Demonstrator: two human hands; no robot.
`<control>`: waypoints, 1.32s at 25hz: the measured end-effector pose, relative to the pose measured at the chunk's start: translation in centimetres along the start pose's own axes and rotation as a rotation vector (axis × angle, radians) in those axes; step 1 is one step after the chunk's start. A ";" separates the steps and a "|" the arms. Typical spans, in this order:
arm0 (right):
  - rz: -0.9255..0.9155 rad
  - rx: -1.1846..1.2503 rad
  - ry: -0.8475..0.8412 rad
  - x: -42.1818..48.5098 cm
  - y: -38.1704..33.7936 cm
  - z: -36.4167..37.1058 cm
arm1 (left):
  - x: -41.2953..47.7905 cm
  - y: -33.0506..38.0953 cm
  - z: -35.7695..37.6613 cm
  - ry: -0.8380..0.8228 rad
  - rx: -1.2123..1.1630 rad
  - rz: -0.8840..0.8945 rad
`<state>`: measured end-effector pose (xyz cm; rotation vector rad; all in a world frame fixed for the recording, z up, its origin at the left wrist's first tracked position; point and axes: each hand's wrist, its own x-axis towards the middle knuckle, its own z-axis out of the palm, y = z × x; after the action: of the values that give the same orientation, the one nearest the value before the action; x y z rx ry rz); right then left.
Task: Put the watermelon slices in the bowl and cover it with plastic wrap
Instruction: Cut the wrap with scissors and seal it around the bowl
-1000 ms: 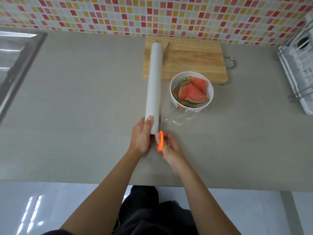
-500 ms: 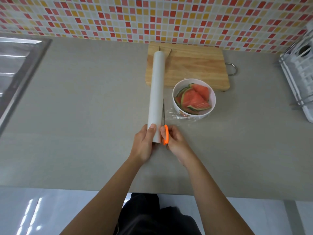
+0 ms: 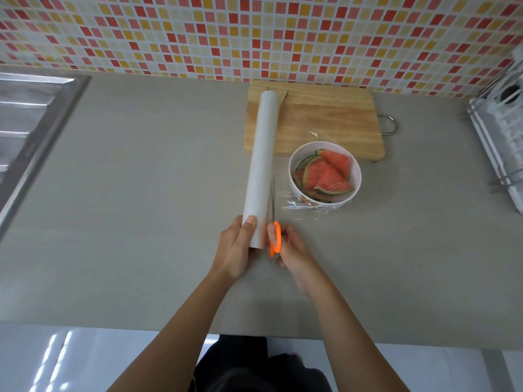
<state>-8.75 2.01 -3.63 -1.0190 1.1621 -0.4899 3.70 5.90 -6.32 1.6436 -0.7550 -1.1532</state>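
A white bowl (image 3: pixel 356 190) on the grey counter holds several watermelon slices (image 3: pixel 325 175). Clear plastic wrap (image 3: pixel 294 203) stretches from the long white roll (image 3: pixel 261 168) over the bowl and crinkles at the bowl's near left side. The roll lies lengthwise, its far end resting on the wooden cutting board (image 3: pixel 328 123). My left hand (image 3: pixel 236 250) grips the roll's near end. My right hand (image 3: pixel 294 248) holds orange-handled scissors (image 3: pixel 275 234), their thin blades pointing away along the roll's right edge.
A steel sink (image 3: pixel 31 131) is set into the counter at the far left. A white dish rack (image 3: pixel 498 142) stands at the right edge. The tiled wall runs behind the board. The counter's front edge (image 3: pixel 141 328) lies close below my forearms.
The view has tilted up, so everything sits lower in frame. The scissors have edged a little further along the roll's right side. My left hand keeps its grip.
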 end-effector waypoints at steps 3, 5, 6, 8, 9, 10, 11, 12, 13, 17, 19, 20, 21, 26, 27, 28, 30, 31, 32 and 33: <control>0.024 0.001 -0.027 -1.0 1.1 0.0 | 0.3 0.3 -0.2 0.001 -0.006 -0.023; 0.012 0.045 -0.030 -0.4 0.5 0.0 | 0.1 0.3 -0.2 0.002 0.003 -0.025; 0.005 0.058 -0.025 0.1 -0.3 0.0 | 0.1 0.2 -0.3 -0.004 0.004 -0.019; -0.017 0.053 -0.008 1.1 -1.8 0.1 | 0.0 0.1 -0.3 -0.024 0.000 -0.005; -0.036 0.051 0.000 1.5 -2.3 0.1 | -0.1 0.1 -0.3 -0.033 0.002 -0.002; -0.059 0.047 0.006 1.9 -2.6 0.2 | -0.2 0.1 -0.4 -0.042 0.004 -0.001; -0.087 0.040 0.008 2.2 -2.7 0.2 | -0.4 0.0 -0.4 -0.050 0.006 0.001; -0.112 0.036 0.006 2.5 -2.6 0.2 | -0.5 -0.1 -0.6 -0.051 0.014 0.001; -0.126 0.035 0.003 2.7 -2.6 0.2 | -0.6 -0.2 -0.7 -0.045 0.026 0.001; -0.117 0.021 -0.004 3.0 -2.8 0.6 | -0.9 -0.6 -1.3 -0.039 0.034 0.008; -0.122 0.007 -0.006 3.2 -3.2 1.0 | -1.0 -0.7 -1.6 -0.040 0.030 0.004; -0.130 0.007 -0.009 3.2 -3.4 1.1 | -1.0 -0.7 -1.8 -0.044 0.023 0.000; -0.145 0.013 -0.017 3.3 -3.5 1.3 | -1.1 -0.8 -1.9 -0.050 0.010 -0.003; -0.068 0.047 -0.010 2.4 -1.4 1.4 | -0.9 -0.7 -2.2 -0.061 -0.051 -0.020; -0.027 0.047 0.003 2.0 -0.7 1.4 | -0.8 -0.6 -2.3 -0.062 -0.046 -0.017; 0.002 0.049 0.010 1.9 -0.2 1.5 | -0.7 -0.5 -2.3 -0.064 -0.038 -0.012; 0.006 0.038 0.024 2.3 -0.3 1.6 | -0.8 -0.4 -2.4 -0.068 -0.021 -0.008; -0.015 0.027 0.022 2.8 -1.1 1.6 | -0.9 -0.5 -2.5 -0.069 -0.013 -0.006; -0.035 0.009 0.008 3.3 -2.0 1.6 | -0.9 -0.5 -2.7 -0.067 -0.006 -0.009; -0.049 -0.013 -0.008 3.7 -2.9 1.6 | -1.0 -0.5 -2.8 -0.064 -0.009 -0.018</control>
<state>-5.38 -1.66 -3.01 -1.0615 1.1367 -0.5169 5.90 7.90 -6.20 1.6155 -0.7764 -1.2251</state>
